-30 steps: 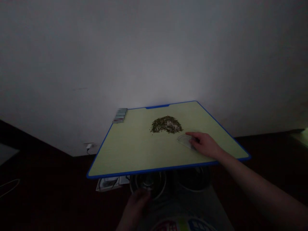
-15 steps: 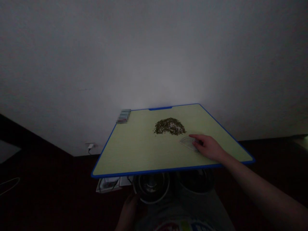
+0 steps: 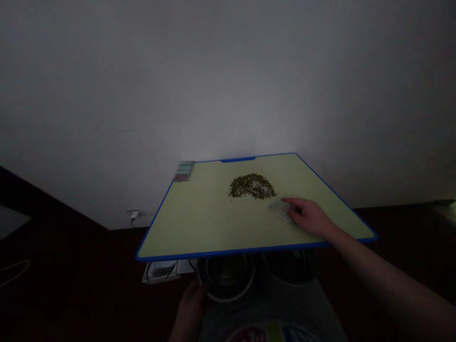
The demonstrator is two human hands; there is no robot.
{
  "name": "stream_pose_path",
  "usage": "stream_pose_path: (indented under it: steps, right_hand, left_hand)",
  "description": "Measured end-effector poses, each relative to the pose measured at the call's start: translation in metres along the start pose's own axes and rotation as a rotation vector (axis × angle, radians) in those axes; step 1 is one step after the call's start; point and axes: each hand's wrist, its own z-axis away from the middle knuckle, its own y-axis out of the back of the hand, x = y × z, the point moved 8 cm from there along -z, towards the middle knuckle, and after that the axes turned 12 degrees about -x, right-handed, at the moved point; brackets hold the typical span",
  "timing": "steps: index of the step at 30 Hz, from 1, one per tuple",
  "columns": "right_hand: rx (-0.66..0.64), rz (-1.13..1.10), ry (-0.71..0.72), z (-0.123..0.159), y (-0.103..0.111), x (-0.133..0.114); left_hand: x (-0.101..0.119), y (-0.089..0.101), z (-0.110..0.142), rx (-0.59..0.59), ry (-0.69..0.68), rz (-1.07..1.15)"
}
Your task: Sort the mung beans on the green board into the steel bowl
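Note:
On the pale yellow board point(image 3: 199, 218) with a blue edge lies a heap of small green beans point(image 3: 245, 183), with whitish grains point(image 3: 254, 186) showing among them. My right hand point(image 3: 308, 216) rests just nearer than the heap's right end, its thumb and fingers closed on a clear protractor point(image 3: 278, 207) that lies flat on the board. The index finger stretches out along it. Below the board's front edge, my left hand point(image 3: 192, 299) grips the left rim of a round metal bowl point(image 3: 228, 298). The bowl's contents are too dark to make out.
A second dark bowl point(image 3: 292, 280) sits to the right, partly under the board. Behind the board rises a grey wall point(image 3: 228, 85). A blurred-out stack point(image 3: 183, 172) lies at the far left corner. A white plug point(image 3: 134, 215) is in the wall, and a white box point(image 3: 160, 271) lies below.
My left hand has moved from over the bowl to its left rim, and the bowl has shifted slightly right. My right hand stays on the protractor. The view has turned a little.

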Motion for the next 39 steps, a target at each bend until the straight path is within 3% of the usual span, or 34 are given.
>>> stream_pose_path:
  steps: [6, 14, 20, 28, 39]
  right_hand:
    - [0.05, 0.026, -0.104, -0.008, 0.004, 0.004]
    - [0.022, 0.098, -0.157, -0.031, 0.004, -0.009]
    - [0.003, 0.156, -0.146, -0.052, 0.0, -0.018]
    - [-0.016, 0.193, -0.092, -0.075, -0.009, -0.038]
    - [-0.054, 0.261, -0.014, -0.088, -0.029, -0.079]
  left_hand:
    - [-0.001, -0.007, 0.009, -0.032, 0.032, 0.169]
    - [0.009, -0.017, 0.022, -0.08, 0.083, 0.279]
    - [0.014, -0.025, 0.03, -0.105, 0.059, 0.295]
    - [-0.013, -0.011, 0.02, -0.07, 0.105, 0.299]
    - [0.008, -0.031, 0.036, -0.144, 0.079, 0.34]
